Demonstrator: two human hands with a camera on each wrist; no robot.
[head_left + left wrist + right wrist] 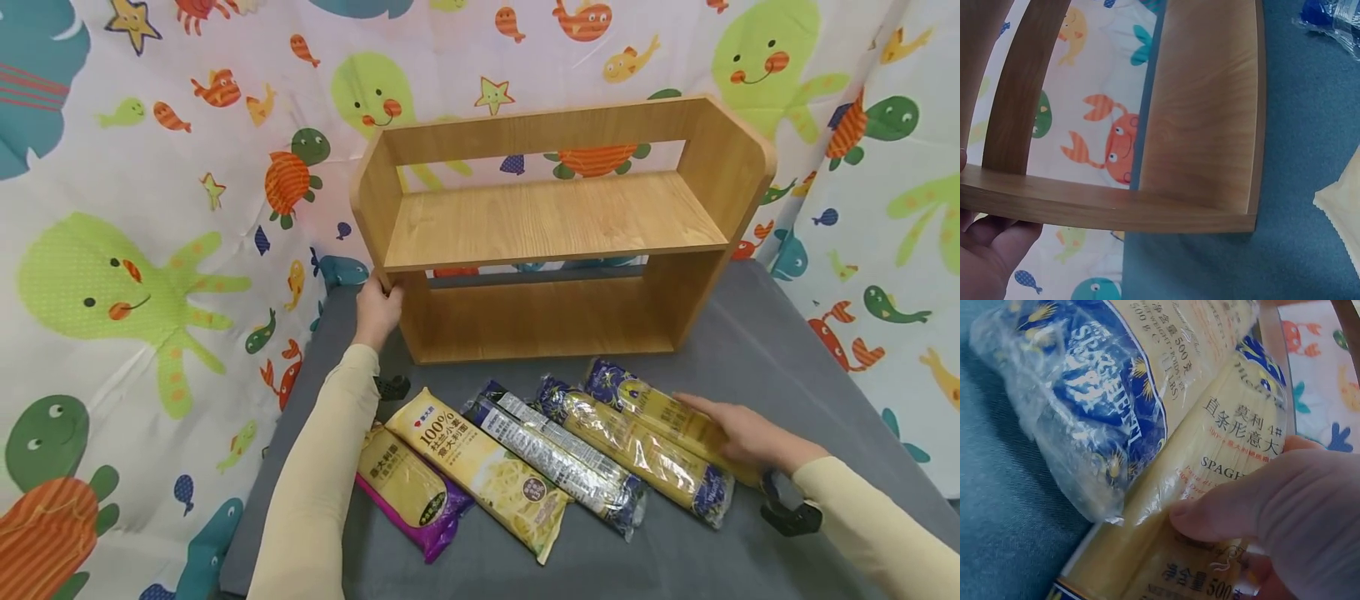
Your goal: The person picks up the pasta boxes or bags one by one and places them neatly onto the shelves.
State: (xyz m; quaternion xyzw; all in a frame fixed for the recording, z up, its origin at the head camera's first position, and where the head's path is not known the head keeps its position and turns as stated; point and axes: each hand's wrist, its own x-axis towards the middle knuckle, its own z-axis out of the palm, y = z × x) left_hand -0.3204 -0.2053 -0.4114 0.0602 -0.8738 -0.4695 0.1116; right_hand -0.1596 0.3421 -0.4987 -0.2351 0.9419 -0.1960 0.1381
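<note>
A two-tier wooden shelf [555,221] stands toward the back of the table. My left hand [378,312] grips the edge of its left side panel; in the left wrist view, fingers [1016,240] curl under that panel [1110,209]. At the right end of a row of pasta packs, my right hand [753,437] holds a pack of spaghetti [675,417]. The right wrist view shows the thumb [1210,515] across the front of this pack [1154,550], with other fingers along its far side. Another spaghetti pack [630,446] lies against it on the left.
Left of those lie a pack with a dark blue end and a printed label [555,454], a yellow pasta pack [483,471] and a purple-edged pasta pack [412,492]. They rest on a grey-blue cloth [660,554]. A curtain with sea animals [225,158] hangs behind and beside.
</note>
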